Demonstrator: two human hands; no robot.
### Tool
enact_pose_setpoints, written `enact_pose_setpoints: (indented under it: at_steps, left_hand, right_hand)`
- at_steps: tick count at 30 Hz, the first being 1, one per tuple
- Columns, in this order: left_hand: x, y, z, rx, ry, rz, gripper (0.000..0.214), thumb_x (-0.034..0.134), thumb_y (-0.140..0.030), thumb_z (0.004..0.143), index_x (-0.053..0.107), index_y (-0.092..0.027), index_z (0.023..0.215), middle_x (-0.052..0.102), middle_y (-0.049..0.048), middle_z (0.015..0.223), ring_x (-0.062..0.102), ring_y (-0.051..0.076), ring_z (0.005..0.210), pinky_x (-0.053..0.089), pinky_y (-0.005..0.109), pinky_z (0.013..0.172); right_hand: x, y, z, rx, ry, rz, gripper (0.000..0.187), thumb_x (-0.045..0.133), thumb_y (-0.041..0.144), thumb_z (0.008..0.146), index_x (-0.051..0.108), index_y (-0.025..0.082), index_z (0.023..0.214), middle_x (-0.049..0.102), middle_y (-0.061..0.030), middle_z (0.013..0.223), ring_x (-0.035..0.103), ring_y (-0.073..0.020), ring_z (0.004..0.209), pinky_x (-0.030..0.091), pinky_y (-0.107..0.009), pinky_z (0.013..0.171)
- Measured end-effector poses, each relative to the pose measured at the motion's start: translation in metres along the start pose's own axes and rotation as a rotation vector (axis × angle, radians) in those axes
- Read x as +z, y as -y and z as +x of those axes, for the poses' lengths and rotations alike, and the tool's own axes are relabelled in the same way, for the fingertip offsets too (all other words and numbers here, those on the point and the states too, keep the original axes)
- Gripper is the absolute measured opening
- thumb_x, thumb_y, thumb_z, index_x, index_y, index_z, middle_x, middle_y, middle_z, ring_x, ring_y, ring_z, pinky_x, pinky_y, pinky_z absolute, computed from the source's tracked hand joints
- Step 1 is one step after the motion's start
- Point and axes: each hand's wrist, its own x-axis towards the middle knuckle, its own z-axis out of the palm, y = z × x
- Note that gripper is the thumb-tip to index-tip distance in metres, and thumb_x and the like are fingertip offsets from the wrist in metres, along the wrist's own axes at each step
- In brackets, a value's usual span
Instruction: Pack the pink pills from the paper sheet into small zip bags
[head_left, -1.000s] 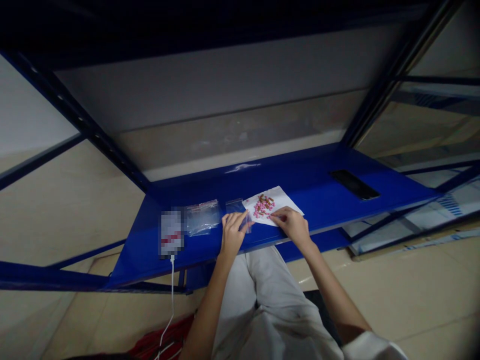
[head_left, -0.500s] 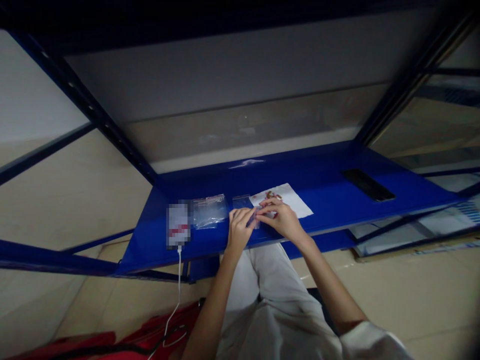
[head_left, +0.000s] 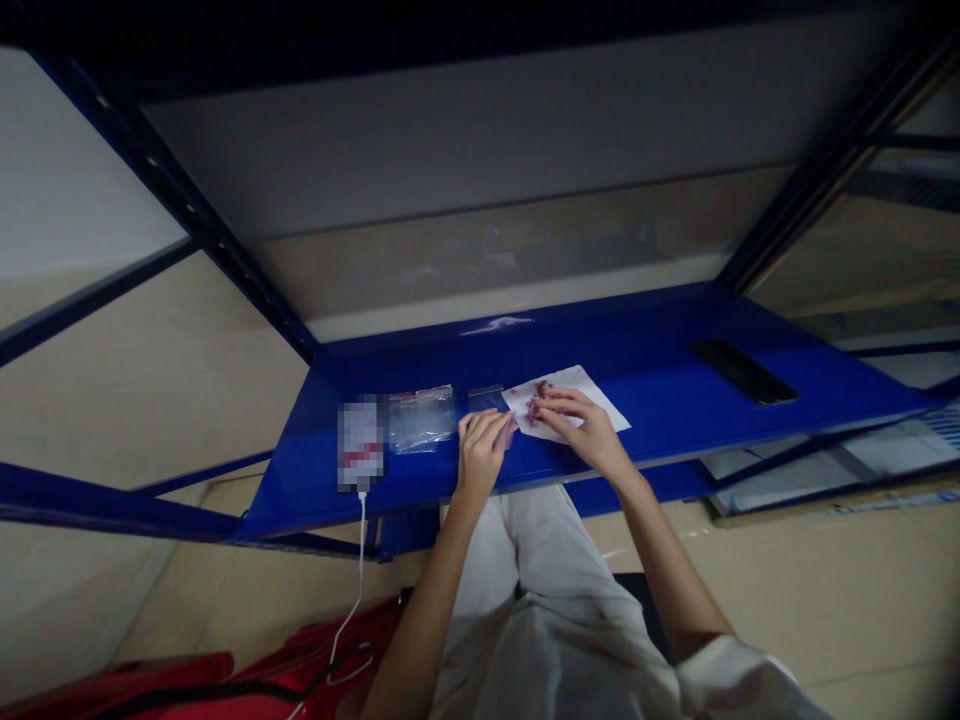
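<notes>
**Both hands low at the front edge of the blue shelf**

I see both forearms reaching up from the lap, wrists bent so the hands lie nearly flat on the blue shelf [head_left: 660, 405]. The left hand [head_left: 482, 452] is palm down with its fingers curled over the near edge of a small clear bag [head_left: 487, 397]. It grips that edge, and the rest of the bag lies flat on the shelf just beyond the knuckles.

The right hand [head_left: 587, 428] sits just beside it, angled in towards the left. Its fingertips are drawn together on a cluster of pink pieces [head_left: 534, 408] that lie on a white paper [head_left: 596, 392]. I cannot tell whether a piece is pinched between them.

To the left of the small bag lies a pile of clear bags [head_left: 422, 418], then a blurred device [head_left: 361, 456] with a white cable [head_left: 354, 600] hanging down. A dark phone [head_left: 742, 370] lies well apart on the right of the shelf.
</notes>
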Motion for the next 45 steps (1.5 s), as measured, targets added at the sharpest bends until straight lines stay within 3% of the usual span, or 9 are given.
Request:
enact_pose_setpoints:
  at_steps: [5, 10, 15, 19, 24, 29, 35, 45]
  left_hand:
    - [0.001, 0.000, 0.001, 0.010, -0.016, -0.040, 0.015, 0.054, -0.024, 0.083, 0.064, -0.020, 0.093, 0.069, 0.0026, 0.087, 0.059, 0.016, 0.094, 0.037, 0.035, 0.087]
    - [0.001, 0.000, 0.001, 0.030, -0.044, -0.055, 0.013, 0.056, -0.022, 0.081, 0.064, -0.021, 0.092, 0.070, 0.0024, 0.088, 0.060, 0.016, 0.094, 0.038, 0.035, 0.086]
    - [0.003, 0.001, 0.001, 0.061, -0.085, -0.043, 0.013, 0.061, -0.024, 0.078, 0.065, -0.020, 0.090, 0.070, 0.0030, 0.086, 0.061, 0.017, 0.090, 0.039, 0.035, 0.084]
    - [0.003, 0.000, 0.002, 0.061, -0.078, -0.044, 0.013, 0.061, -0.024, 0.078, 0.064, -0.020, 0.089, 0.070, 0.0029, 0.085, 0.061, 0.017, 0.089, 0.039, 0.035, 0.083]
    - [0.002, 0.001, 0.002, 0.072, -0.057, -0.051, 0.013, 0.060, -0.022, 0.078, 0.064, -0.020, 0.090, 0.070, 0.0023, 0.086, 0.061, 0.016, 0.090, 0.038, 0.035, 0.084]
    - [0.000, 0.001, 0.001, 0.094, -0.047, -0.049, 0.014, 0.057, -0.017, 0.080, 0.064, -0.020, 0.092, 0.069, 0.0021, 0.087, 0.060, 0.017, 0.091, 0.038, 0.035, 0.084]
    - [-0.001, -0.002, 0.001, 0.108, -0.060, -0.050, 0.011, 0.057, -0.019, 0.080, 0.064, -0.019, 0.089, 0.070, 0.0022, 0.086, 0.061, 0.017, 0.090, 0.038, 0.035, 0.083]
    - [-0.002, -0.002, -0.001, 0.124, -0.006, -0.044, 0.014, 0.053, -0.017, 0.082, 0.064, -0.020, 0.091, 0.069, 0.0022, 0.090, 0.060, 0.017, 0.093, 0.038, 0.036, 0.085]
  right_hand:
    - [-0.024, -0.033, -0.012, 0.088, -0.018, -0.306, 0.017, 0.063, 0.034, 0.074, 0.072, 0.023, 0.083, 0.066, -0.0062, 0.097, 0.062, -0.0217, 0.087, 0.047, -0.033, 0.079]
    - [-0.016, -0.039, -0.020, 0.136, 0.021, -0.427, 0.013, 0.065, 0.034, 0.072, 0.073, 0.025, 0.077, 0.066, -0.0035, 0.098, 0.061, -0.0220, 0.088, 0.048, -0.032, 0.074]
    - [-0.011, -0.041, -0.018, 0.109, -0.043, -0.412, 0.013, 0.065, 0.035, 0.070, 0.073, 0.024, 0.074, 0.066, -0.0045, 0.097, 0.061, -0.0226, 0.088, 0.047, -0.035, 0.079]
    - [-0.006, -0.029, -0.013, 0.065, -0.099, -0.201, 0.016, 0.066, 0.035, 0.069, 0.072, 0.022, 0.075, 0.065, -0.0066, 0.095, 0.061, -0.0222, 0.088, 0.047, -0.035, 0.082]
    - [0.009, 0.002, -0.009, -0.085, 0.002, 0.037, 0.010, 0.066, 0.030, 0.071, 0.071, 0.023, 0.077, 0.061, -0.0064, 0.099, 0.058, -0.0206, 0.096, 0.045, -0.036, 0.088]
    - [0.020, 0.014, -0.009, -0.119, 0.020, 0.006, 0.007, 0.067, 0.026, 0.071, 0.072, 0.023, 0.076, 0.061, -0.0071, 0.100, 0.057, -0.0214, 0.095, 0.045, -0.037, 0.086]
    - [0.014, 0.019, -0.007, -0.095, -0.019, -0.029, 0.009, 0.067, 0.027, 0.071, 0.072, 0.024, 0.079, 0.061, -0.0063, 0.099, 0.057, -0.0215, 0.094, 0.045, -0.037, 0.086]
    - [0.014, 0.023, -0.007, -0.090, 0.047, -0.219, 0.007, 0.067, 0.029, 0.071, 0.072, 0.026, 0.074, 0.064, -0.0050, 0.098, 0.058, -0.0228, 0.094, 0.043, -0.040, 0.087]
